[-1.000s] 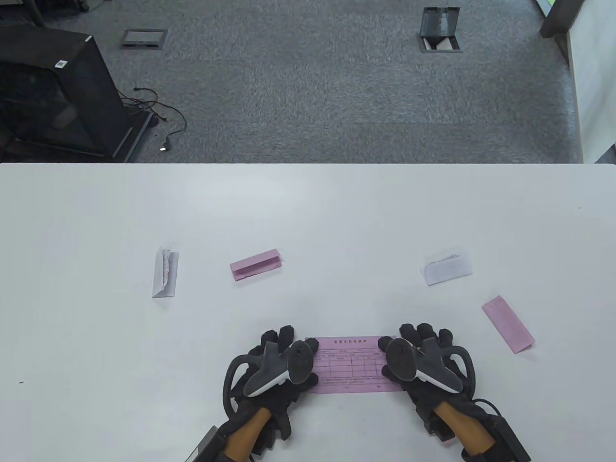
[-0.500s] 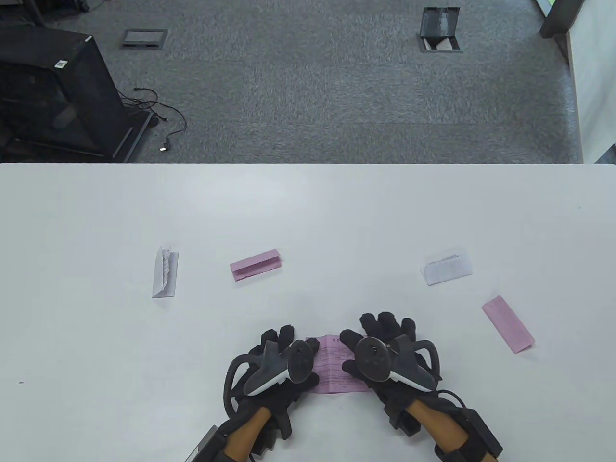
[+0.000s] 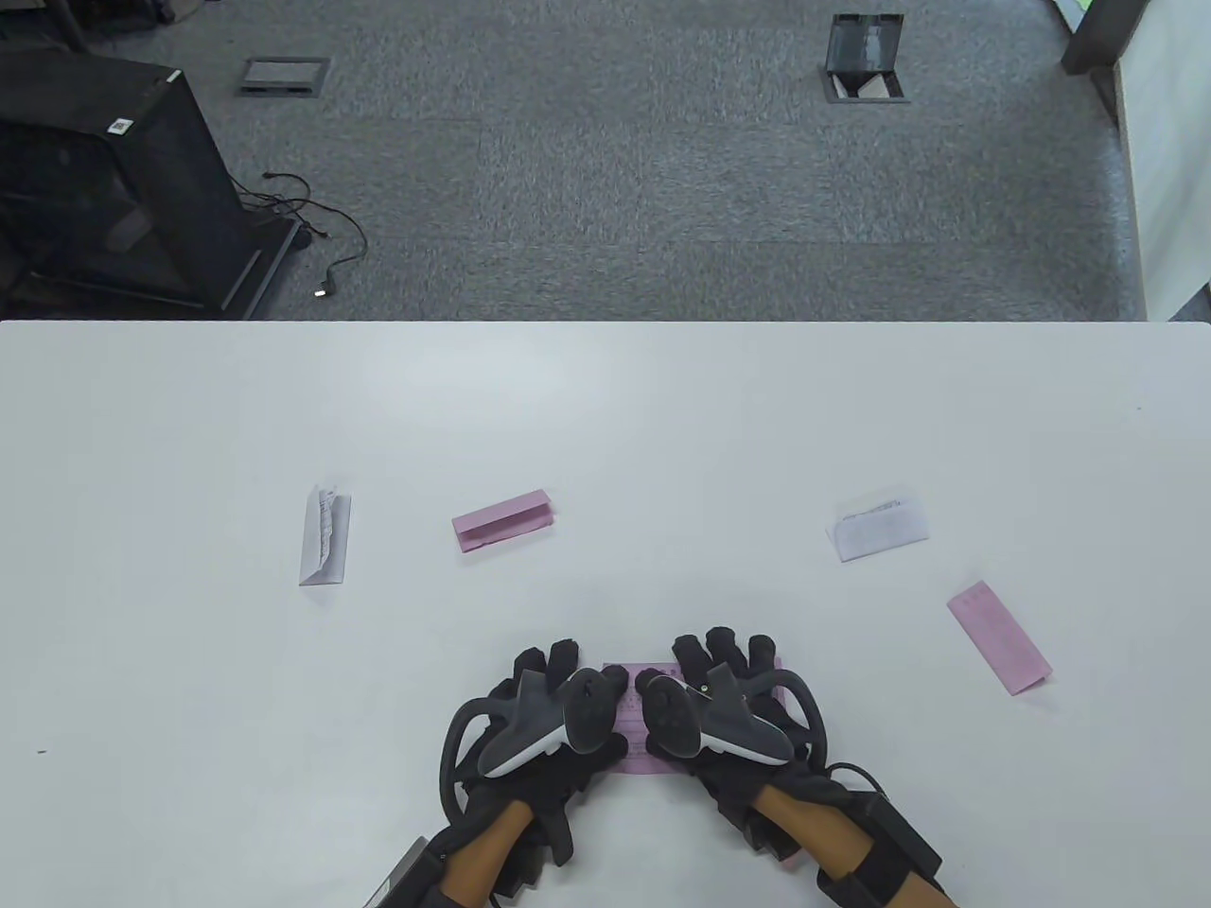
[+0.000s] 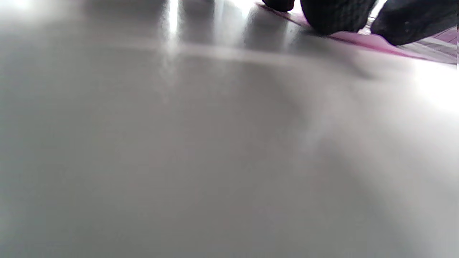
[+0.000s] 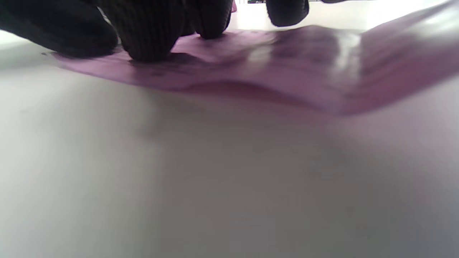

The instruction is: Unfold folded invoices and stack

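Your right hand (image 3: 724, 705) is sliding in along the unfolded pink invoice (image 3: 632, 705) from its right end toward your left hand (image 3: 553, 709), so the two are now sitting almost side by side near the middle of the tabletop's (image 3: 605, 426) near edge. A second ago most of the sheet was showing between them; now only a narrow strip and the right corner are peeking out. I am reading this as you smoothing the creases flat, so this first sheet is close to becoming the base of the stack.

Your left hand is staying put, fingers (image 4: 335, 16) extended and pressing the sheet's left end onto the tabletop. Your right hand is lying flat too, fingertips (image 5: 148, 32) pressing down on the paper rather than pinching it; in the right wrist view the sheet is bowing up a little beside them.

Four folded invoices are waiting further back, well apart: white (image 3: 324, 535), pink (image 3: 502, 519), white (image 3: 878, 525) and pink (image 3: 999, 637).
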